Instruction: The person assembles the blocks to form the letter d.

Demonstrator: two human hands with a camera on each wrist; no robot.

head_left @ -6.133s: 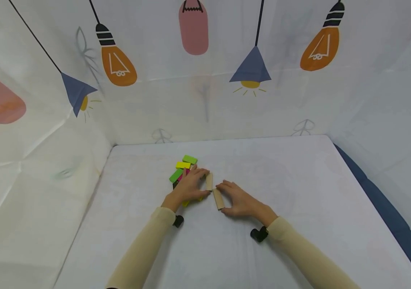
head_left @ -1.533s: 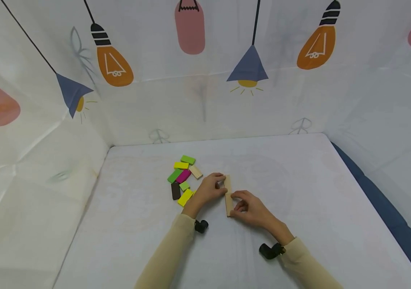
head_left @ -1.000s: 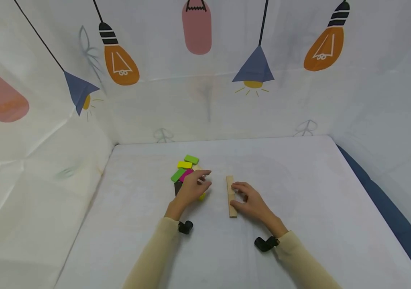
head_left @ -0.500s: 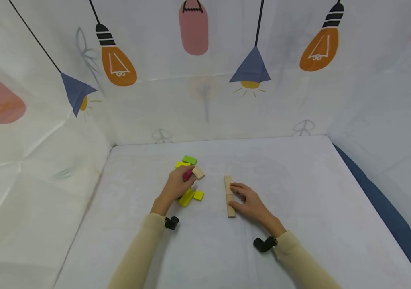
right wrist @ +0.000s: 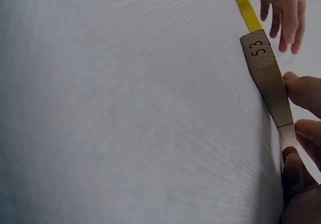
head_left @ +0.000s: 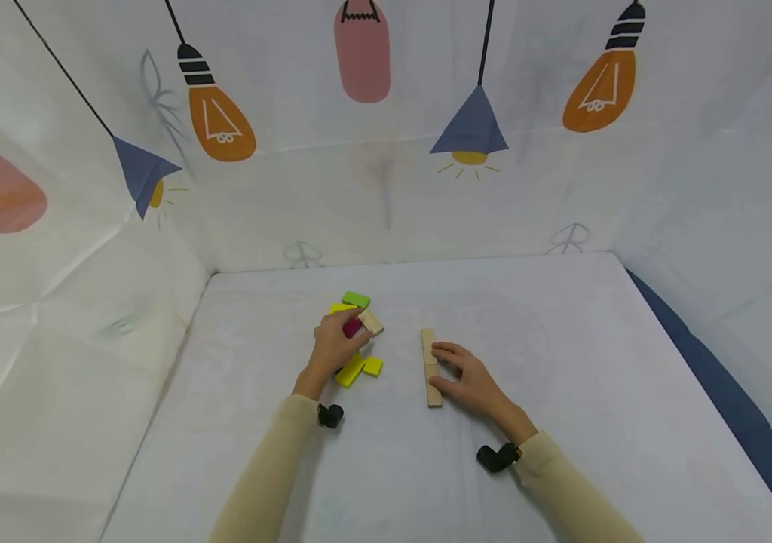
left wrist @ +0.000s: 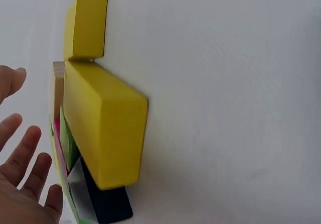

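Two plain wooden blocks lie end to end in a straight row: a far block (head_left: 429,347) and a near block (head_left: 434,387). My right hand (head_left: 470,383) rests along their right side, thumb and fingertips touching them; the right wrist view shows "53" on the near block's end (right wrist: 257,48). My left hand (head_left: 333,348) hovers over the coloured blocks, thumb and index parted around a magenta block (head_left: 352,326) and beside a third wooden block (head_left: 372,323). In the left wrist view its fingers (left wrist: 22,156) are spread and hold nothing.
Around the left hand lie a light green block (head_left: 356,299), a yellow block (head_left: 343,308), another yellow block (head_left: 350,371) and a small yellow block (head_left: 373,367). A dark block (left wrist: 108,204) shows in the left wrist view. The white table (head_left: 528,317) meets printed cloth walls.
The two wooden blocks, offset earlier, now form one straight line. My left hand has left them and moved left over the coloured blocks. The right hand stays beside the row.
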